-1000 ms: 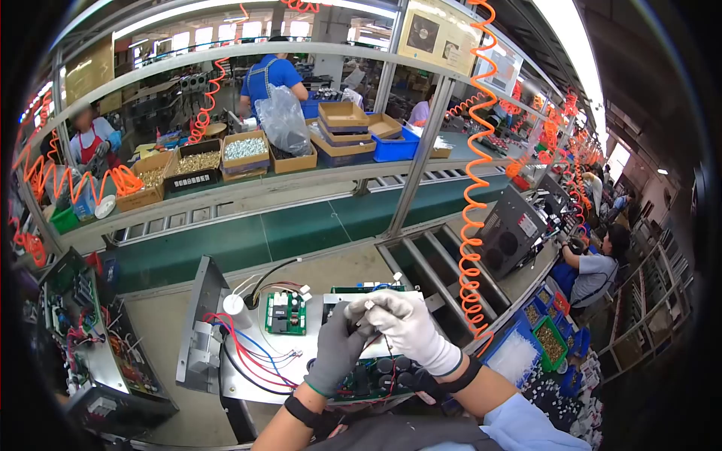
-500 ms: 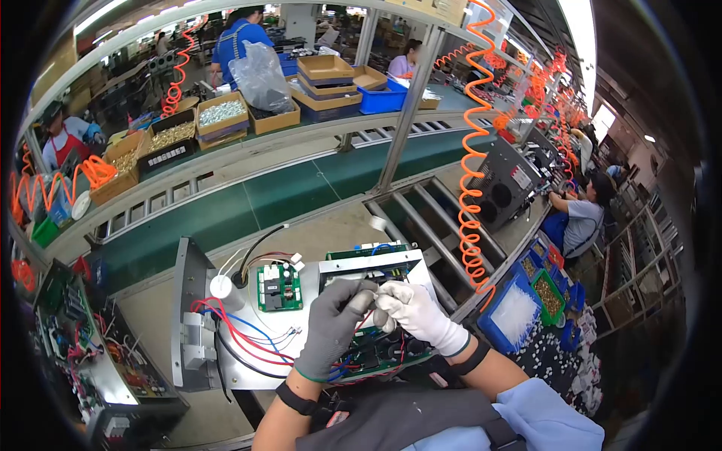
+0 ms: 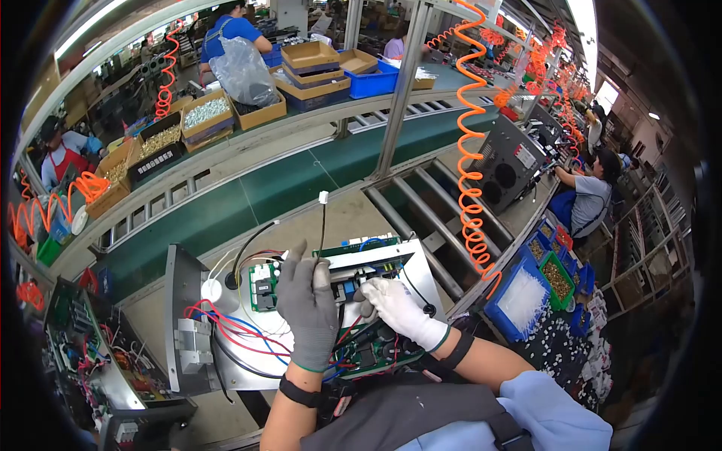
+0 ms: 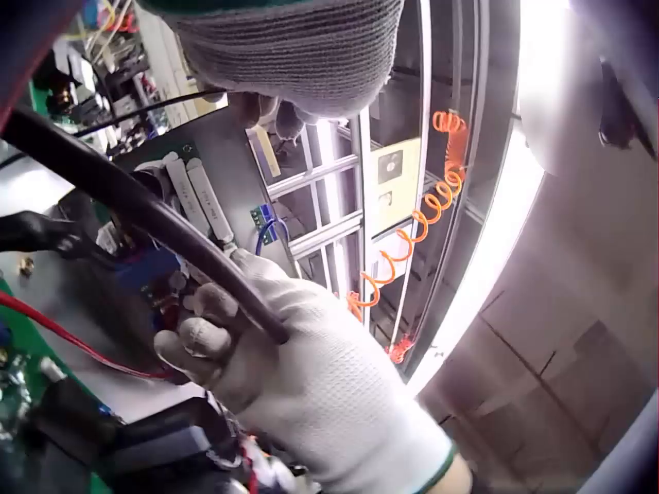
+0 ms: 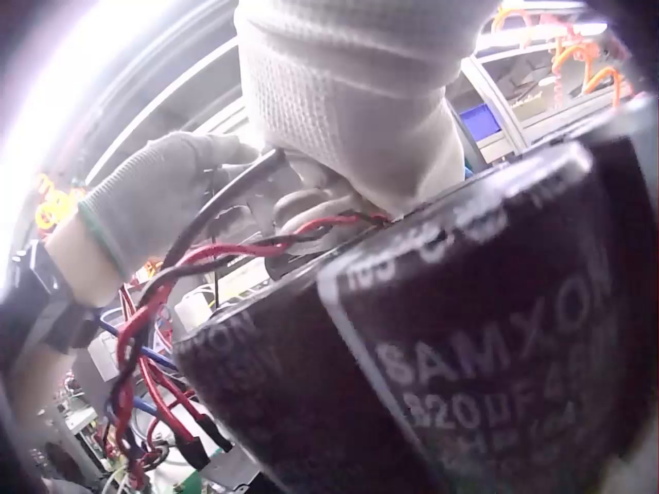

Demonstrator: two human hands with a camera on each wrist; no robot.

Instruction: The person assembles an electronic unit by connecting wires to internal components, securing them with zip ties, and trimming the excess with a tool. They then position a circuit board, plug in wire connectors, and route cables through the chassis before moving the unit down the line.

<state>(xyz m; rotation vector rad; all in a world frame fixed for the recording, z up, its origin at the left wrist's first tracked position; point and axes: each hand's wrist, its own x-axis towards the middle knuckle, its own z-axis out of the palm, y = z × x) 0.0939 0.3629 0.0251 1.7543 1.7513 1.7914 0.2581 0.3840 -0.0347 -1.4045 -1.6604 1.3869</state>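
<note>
In the head view, the left hand (image 3: 310, 312), in a grey glove, pinches a black cable (image 3: 322, 229) between thumb and fingers; its white plug (image 3: 323, 197) stands above them. The white-gloved right hand (image 3: 406, 310) reaches into the open unit, fingertips beside a blue part (image 3: 347, 290). Its fingers (image 4: 196, 334) look curled in the left wrist view; what they hold is hidden. Twisted red and black wires (image 5: 247, 249) run to that hand (image 5: 350, 103) in the right wrist view, above large black capacitors (image 5: 484, 340).
A second opened unit (image 3: 98, 342) lies at the left. Behind the bench run a green conveyor (image 3: 263, 199) and boxes of small parts (image 3: 207, 113). An orange coiled hose (image 3: 470, 195) hangs at the right, near blue bins (image 3: 519, 297) and metal rollers (image 3: 429, 222).
The hands, together at a small white piece before, have separated. The left moved left with the cable's plug now raised; the right lowered into the unit. The head view has shifted.
</note>
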